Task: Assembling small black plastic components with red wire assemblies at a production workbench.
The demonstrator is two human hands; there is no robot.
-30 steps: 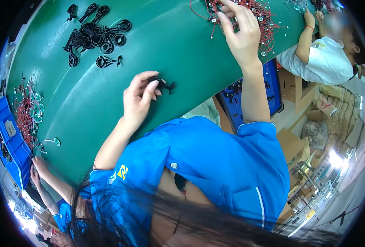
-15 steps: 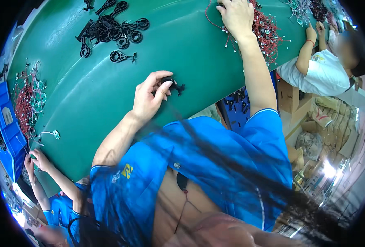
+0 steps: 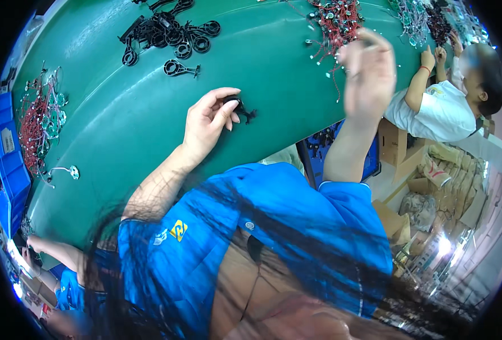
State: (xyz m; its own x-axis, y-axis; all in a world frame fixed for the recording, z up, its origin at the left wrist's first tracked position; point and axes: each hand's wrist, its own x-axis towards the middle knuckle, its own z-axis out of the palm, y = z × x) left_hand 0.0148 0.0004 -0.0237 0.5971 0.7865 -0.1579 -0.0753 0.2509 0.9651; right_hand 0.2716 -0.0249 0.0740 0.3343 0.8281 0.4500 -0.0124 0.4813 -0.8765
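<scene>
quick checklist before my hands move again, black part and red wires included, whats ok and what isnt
1. Black part gripped: ok, held in the left hand.
2. Whole black part visible: not ok, the fingers cover some of it.
3. Right hand empty: cannot tell, it is motion-blurred.
4. Red wire pile close to the right hand: ok, right beside it in the view.
5. Spare black parts on the green table: ok, heaped beyond the left hand.

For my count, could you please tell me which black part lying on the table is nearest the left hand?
The single ring-ended black part just below the heap; the others lie farther from the left hand.
</scene>
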